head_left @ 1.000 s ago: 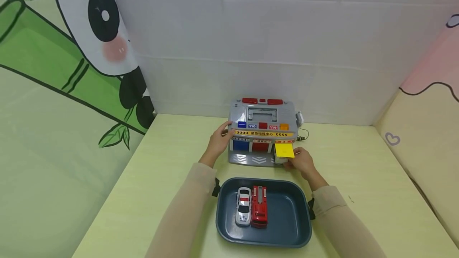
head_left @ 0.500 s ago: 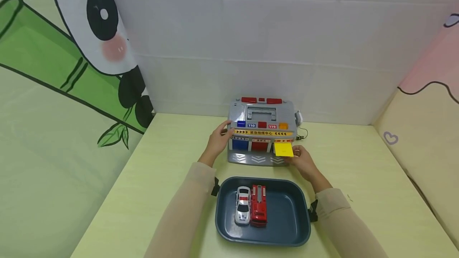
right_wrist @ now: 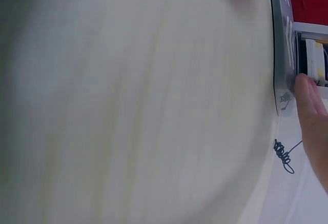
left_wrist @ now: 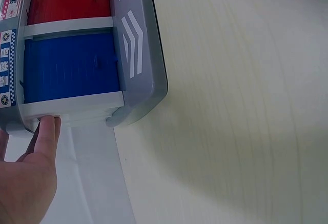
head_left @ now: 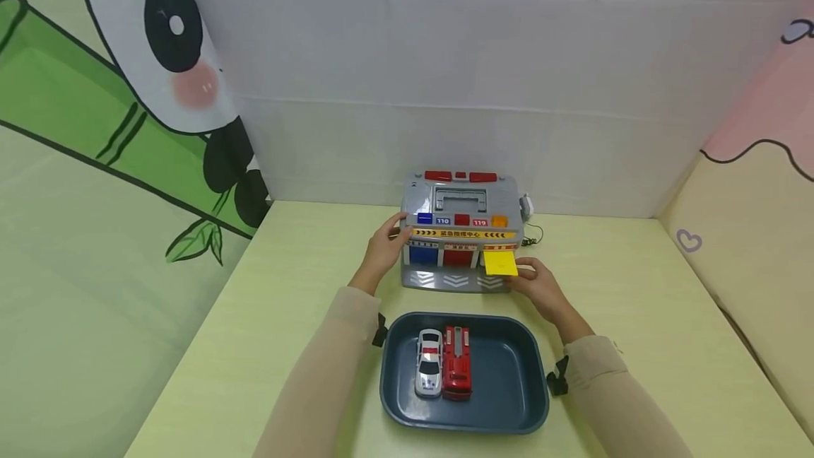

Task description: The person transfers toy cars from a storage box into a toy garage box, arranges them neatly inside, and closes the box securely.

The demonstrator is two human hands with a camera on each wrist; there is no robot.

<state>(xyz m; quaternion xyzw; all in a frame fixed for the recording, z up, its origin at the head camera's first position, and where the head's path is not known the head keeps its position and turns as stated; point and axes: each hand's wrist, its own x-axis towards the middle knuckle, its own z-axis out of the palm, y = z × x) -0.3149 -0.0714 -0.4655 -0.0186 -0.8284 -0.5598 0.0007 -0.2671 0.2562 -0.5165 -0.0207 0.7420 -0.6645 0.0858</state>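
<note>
A grey toy emergency station [head_left: 461, 203] stands at the back of the table, with blue, red and yellow garage doors. My left hand [head_left: 376, 260] rests against its left side; in the left wrist view the fingers [left_wrist: 48, 139] are straight on that side. The yellow door [head_left: 500, 263] is swung up over the right bay. Beneath it, a white toy vehicle [right_wrist: 315, 60] sits inside the bay. My right hand [head_left: 540, 292] is at the bay's opening, and straight fingertips touch or nearly touch the vehicle. The blue door [left_wrist: 72, 67] and red door [left_wrist: 69, 1] are down.
Nearer to me lies a dark blue tray [head_left: 509, 415], holding a white toy police car [head_left: 429, 362] and a red toy fire truck [head_left: 456, 362]. A white handset [head_left: 526, 207] with a coiled cord [right_wrist: 283, 152] is at the station's right side. A white wall cloth [head_left: 445, 69] hangs behind.
The white vehicle jutted out under the yellow door a second ago and now sits inside the bay, pushed in by my right hand. My left hand stays on the station.
</note>
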